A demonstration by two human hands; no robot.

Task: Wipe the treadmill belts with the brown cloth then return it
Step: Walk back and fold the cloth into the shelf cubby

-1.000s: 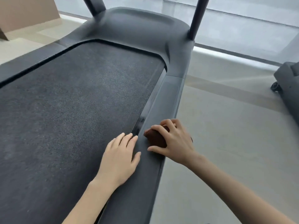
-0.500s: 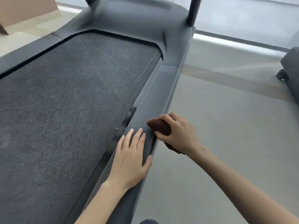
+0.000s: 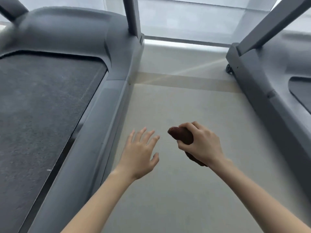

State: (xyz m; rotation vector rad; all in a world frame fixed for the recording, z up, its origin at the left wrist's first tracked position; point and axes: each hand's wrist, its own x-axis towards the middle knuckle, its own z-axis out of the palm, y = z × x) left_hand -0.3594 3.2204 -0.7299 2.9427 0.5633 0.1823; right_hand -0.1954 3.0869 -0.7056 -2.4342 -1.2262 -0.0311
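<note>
Treadmills: two, left treadmill and right treadmill.
Belts: two. The left belt is broad in view; only a corner of the right belt shows.
Upright posts: three, far-left post, middle post and right post.
Brown cloth: one.
Hands: two, left hand and right hand.
Wheel: one, at the right treadmill's front corner.

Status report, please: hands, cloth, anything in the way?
Left hand open above pale floor. Right hand grips bunched brown cloth, clear of dark treadmill belt. No obstruction in view.
</note>
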